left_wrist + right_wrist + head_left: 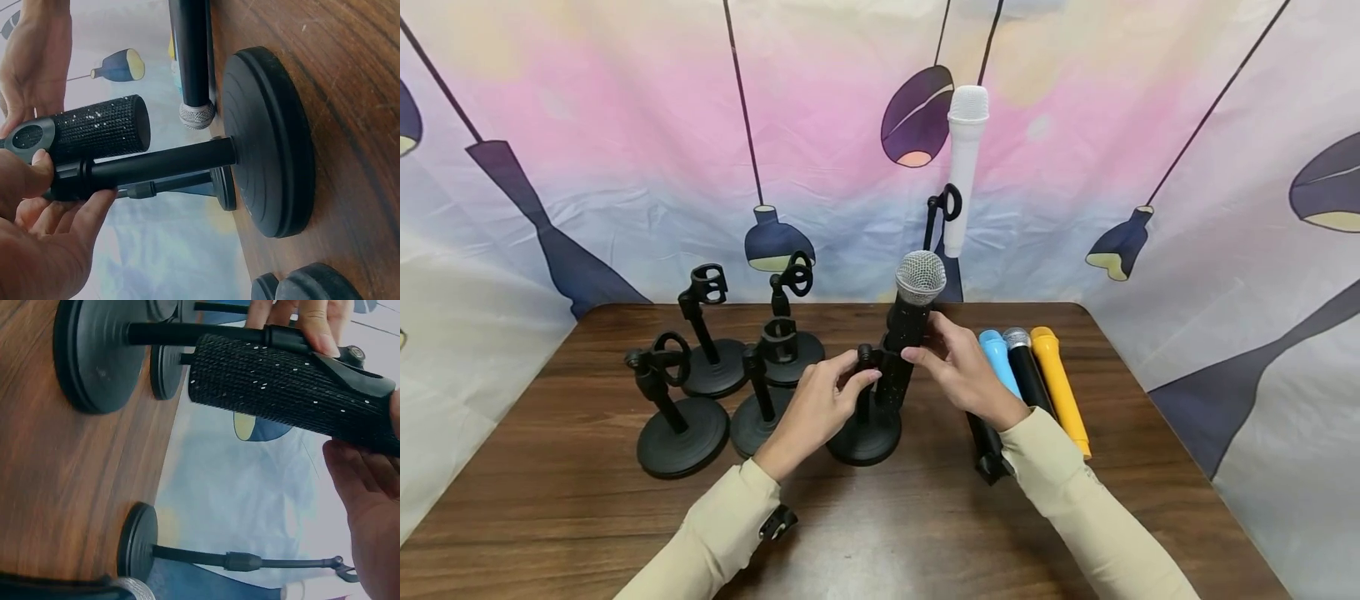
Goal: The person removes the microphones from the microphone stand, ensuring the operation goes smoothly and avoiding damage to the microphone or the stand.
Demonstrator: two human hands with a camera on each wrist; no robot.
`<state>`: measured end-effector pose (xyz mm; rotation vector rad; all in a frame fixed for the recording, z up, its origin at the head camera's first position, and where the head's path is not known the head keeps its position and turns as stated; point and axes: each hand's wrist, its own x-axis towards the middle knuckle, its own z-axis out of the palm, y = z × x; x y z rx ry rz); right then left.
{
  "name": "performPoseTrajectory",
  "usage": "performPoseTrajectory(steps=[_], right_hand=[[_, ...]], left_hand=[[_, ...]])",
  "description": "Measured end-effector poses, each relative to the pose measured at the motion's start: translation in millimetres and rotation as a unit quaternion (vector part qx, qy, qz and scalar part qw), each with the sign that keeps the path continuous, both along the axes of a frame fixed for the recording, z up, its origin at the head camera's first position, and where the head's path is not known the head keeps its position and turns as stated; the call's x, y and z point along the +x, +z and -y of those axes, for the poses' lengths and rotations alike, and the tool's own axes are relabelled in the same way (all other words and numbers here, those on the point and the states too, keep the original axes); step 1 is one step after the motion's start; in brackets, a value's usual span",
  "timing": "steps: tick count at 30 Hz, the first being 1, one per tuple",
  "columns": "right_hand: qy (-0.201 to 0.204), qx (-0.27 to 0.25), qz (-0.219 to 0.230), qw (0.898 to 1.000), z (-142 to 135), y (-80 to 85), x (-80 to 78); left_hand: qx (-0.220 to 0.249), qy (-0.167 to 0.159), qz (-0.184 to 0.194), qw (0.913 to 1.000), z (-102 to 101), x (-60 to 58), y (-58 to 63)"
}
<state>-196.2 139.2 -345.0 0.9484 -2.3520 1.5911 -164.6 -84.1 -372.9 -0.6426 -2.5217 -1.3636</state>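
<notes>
The right hand (962, 367) grips the black microphone (904, 329), its head (921, 277) toward one o'clock, within the clip (359, 378) of a stand (865, 440) whose neck the left hand (826, 396) pinches, apparently for steadiness, with other stands (683, 437) at nine o'clock and loose microphones (1032, 375) at four, seemingly for easy reach.

**Markings Check: Nothing Legible**

No text, label, brand, number or sign could be read in the head view or in either wrist view. Surfaces examined were the black studded microphone (281, 390), the black microphone stand (162, 162) beside it, the white microphone (966, 158), the yellow microphone (1062, 392) and the printed backdrop (647, 108).
</notes>
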Motion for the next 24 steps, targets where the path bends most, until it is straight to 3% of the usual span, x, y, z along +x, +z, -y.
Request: performPoseTrajectory(steps=[4, 11, 18, 21, 24], right_hand=[[0.009, 0.003, -0.011, 1.0, 0.4, 0.2, 0.7], [0.059, -0.039, 0.057, 0.996, -0.4, -1.9, -1.4], [-0.008, 0.026, -0.003, 1.0, 0.9, 1.7, -2.8], [-0.006, 0.036, -0.011, 0.999, 1.0, 4.4, -3.4], [0.018, 0.019, 0.013, 1.0, 0.2, 4.8, -3.7]], left_hand=[[-0.003, 0.003, -0.003, 1.0, 1.2, -0.1, -1.1], [-0.003, -0.002, -0.003, 1.0, 0.5, -1.3, -1.2], [-0.004, -0.005, -0.003, 1.0, -0.2, -1.4, -0.1], [-0.005, -0.002, -0.002, 1.0, 0.2, -1.3, -0.1], [-0.005, -0.003, -0.001, 1.0, 0.5, -1.3, -0.1]])
